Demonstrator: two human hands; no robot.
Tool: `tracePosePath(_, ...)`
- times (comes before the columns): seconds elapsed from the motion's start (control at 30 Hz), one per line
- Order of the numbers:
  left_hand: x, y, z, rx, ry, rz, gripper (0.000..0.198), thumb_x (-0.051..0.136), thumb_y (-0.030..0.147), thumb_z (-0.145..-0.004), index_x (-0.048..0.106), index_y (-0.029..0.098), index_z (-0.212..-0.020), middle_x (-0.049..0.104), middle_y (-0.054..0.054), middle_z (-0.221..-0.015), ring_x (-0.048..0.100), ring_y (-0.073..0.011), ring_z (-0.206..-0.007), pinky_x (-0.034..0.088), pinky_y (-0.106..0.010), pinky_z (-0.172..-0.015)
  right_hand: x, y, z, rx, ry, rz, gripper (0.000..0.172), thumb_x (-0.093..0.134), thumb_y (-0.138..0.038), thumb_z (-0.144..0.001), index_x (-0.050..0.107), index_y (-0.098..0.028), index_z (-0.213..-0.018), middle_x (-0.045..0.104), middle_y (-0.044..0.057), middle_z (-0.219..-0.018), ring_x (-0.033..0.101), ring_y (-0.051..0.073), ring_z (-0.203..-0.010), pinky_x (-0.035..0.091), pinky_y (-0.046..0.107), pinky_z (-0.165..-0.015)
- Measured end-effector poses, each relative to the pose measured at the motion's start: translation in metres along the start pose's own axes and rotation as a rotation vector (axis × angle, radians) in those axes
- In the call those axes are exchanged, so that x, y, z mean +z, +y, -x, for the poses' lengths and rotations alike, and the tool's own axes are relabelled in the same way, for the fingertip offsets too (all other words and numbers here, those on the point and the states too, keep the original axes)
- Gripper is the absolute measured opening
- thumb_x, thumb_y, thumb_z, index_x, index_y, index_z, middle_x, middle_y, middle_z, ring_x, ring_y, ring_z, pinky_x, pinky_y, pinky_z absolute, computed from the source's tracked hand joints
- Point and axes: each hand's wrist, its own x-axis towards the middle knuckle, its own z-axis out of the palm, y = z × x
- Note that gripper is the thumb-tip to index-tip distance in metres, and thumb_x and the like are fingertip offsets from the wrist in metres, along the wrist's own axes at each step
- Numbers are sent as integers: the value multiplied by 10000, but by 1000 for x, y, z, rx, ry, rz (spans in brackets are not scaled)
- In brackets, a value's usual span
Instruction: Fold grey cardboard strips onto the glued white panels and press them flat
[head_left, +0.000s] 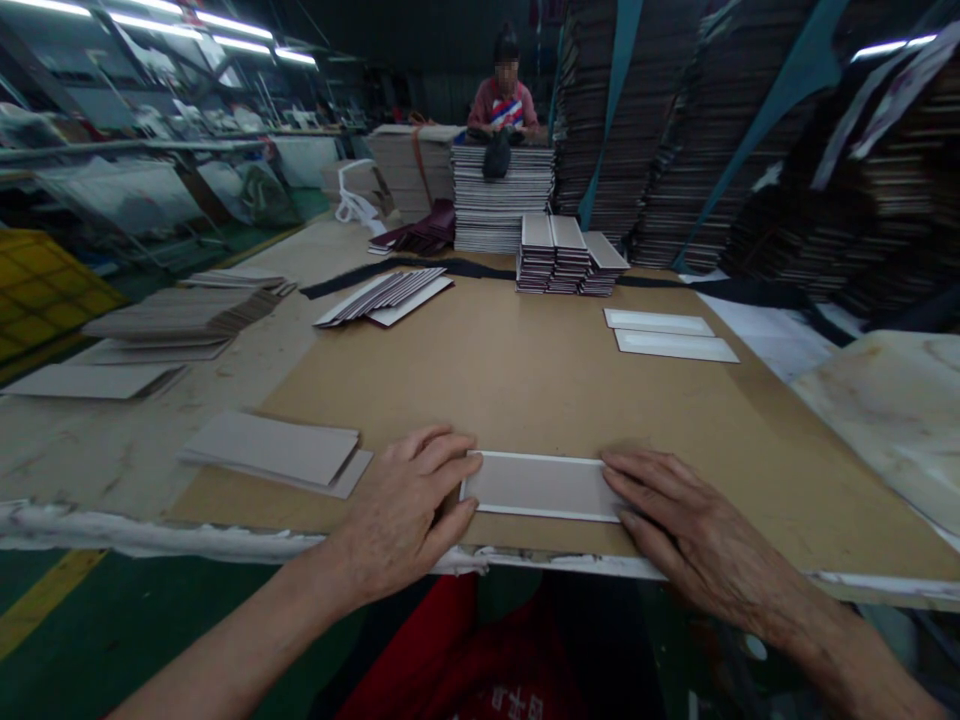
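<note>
A grey card panel with a white border (541, 485) lies flat on the brown board (540, 380) near the table's front edge. My left hand (409, 505) rests on its left end, fingers stretched out and pressing on the edge. My right hand (686, 530) lies flat against its right end, fingers extended. Neither hand grips anything. A small stack of plain grey cards (277, 450) sits just left of my left hand.
Two white-bordered panels (667, 335) lie at the right. Fanned cards (386, 297) and short piles (566, 255) sit at the back, with taller stacks (499, 195) behind. A person in red (504, 100) works at the far end. More grey sheets (172, 320) lie left.
</note>
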Motion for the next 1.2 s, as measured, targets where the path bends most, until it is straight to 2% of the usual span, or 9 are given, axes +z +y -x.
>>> tracePosePath(0.13,-2,7,-4,79,-62,-169,321,464,257,-989,596,141,-1257,606,-103,-1283,487,-292,-1210,415,-470,-1028,1,-6,0,-23,6,131,394,487,-325,-1014,594,-138,-1344,595,131,-1357,503,314,-1261,460,542,-1057)
tracePosePath(0.3,-6,8,-8,120,-137,-318,317,439,305,-1018,592,145,-1246,632,-101,-1167,533,-284,-1056,430,-463,-913,0,-13,-3,-40,21,224,399,495,-356,-1013,597,-107,-1308,629,149,-1225,565,303,-1092,512,513,-943)
tracePosePath(0.4,-8,8,-6,161,-146,-350,443,474,437,-1019,531,139,-1342,618,-114,-1185,530,-288,-1061,428,-453,-916,1,-21,-6,-51,6,263,424,513,-383,-1004,576,-156,-1357,633,135,-1201,571,306,-1051,513,525,-907)
tracePosePath(0.53,-9,10,-5,204,-182,-357,639,576,587,-937,425,247,-1457,602,-95,-1193,528,-301,-1092,420,-466,-945,2,-26,-7,-53,5,299,430,527,-405,-992,586,-198,-1364,625,147,-1231,567,334,-1074,520,530,-867)
tracePosePath(0.77,-7,2,-4,212,-184,-303,650,596,620,-909,486,214,-1406,607,-113,-1214,533,-313,-1121,398,-510,-999,-8,9,16,-16,-32,195,484,505,-406,-1013,496,-208,-1454,553,86,-1457,440,297,-1365,399,563,-1102)
tracePosePath(0.93,-6,-1,-3,179,-152,-236,617,630,593,-901,509,253,-1401,611,-103,-1239,541,-311,-1140,397,-508,-1009,-17,11,14,21,-140,27,684,536,-475,-992,272,-271,-1589,369,84,-1600,332,277,-1467,312,568,-1180)
tracePosePath(1.0,-7,-2,0,166,-128,-214,601,660,576,-888,526,275,-1390,617,-94,-1261,549,-307,-1148,401,-502,-1018,-18,3,10,-11,-169,13,773,609,-533,-935,285,-272,-1587,373,106,-1595,360,305,-1450,340,575,-1162)
tracePosePath(1.07,-8,-6,4,172,-91,-189,602,684,567,-873,533,294,-1387,624,-80,-1292,560,-299,-1159,414,-485,-1025,-16,-5,7,-29,-162,27,770,699,-508,-869,396,-273,-1537,467,113,-1533,449,321,-1386,424,549,-1110)
tracePosePath(1.2,-8,-18,9,232,21,-161,590,667,577,-880,537,307,-1388,656,-49,-1316,603,-267,-1153,465,-421,-1019,-3,-14,1,-162,-50,90,492,714,-277,-850,605,-227,-1327,697,97,-1191,674,251,-1005,596,382,-836)
